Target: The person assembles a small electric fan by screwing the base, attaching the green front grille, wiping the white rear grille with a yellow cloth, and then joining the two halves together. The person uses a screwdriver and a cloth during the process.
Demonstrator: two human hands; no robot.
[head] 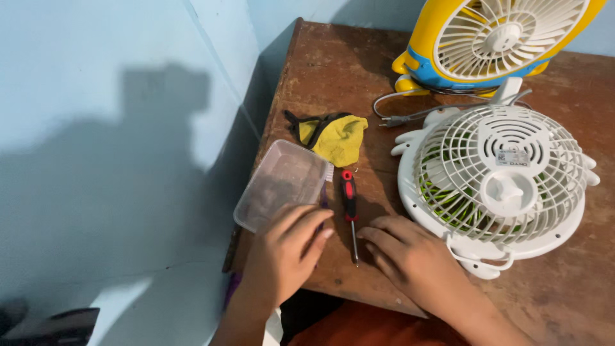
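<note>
My left hand (pixel 286 250) rests flat near the front edge of the wooden table (pixel 320 77), fingers apart, touching the near corner of a clear plastic container (pixel 280 182). My right hand (pixel 410 256) lies flat beside it, fingertips close to the metal tip of a red and black screwdriver (pixel 349 205) that lies between the two hands. Just right of my right hand lies a white fan (pixel 500 176) face down, its green blades showing through the rear grille. Neither hand holds anything.
A yellow cloth with black straps (pixel 333 136) lies behind the container. A yellow and blue fan (pixel 493 38) stands at the back, with a grey power cord and plug (pixel 391 120) in front of it. A light blue wall (pixel 115 128) runs along the left.
</note>
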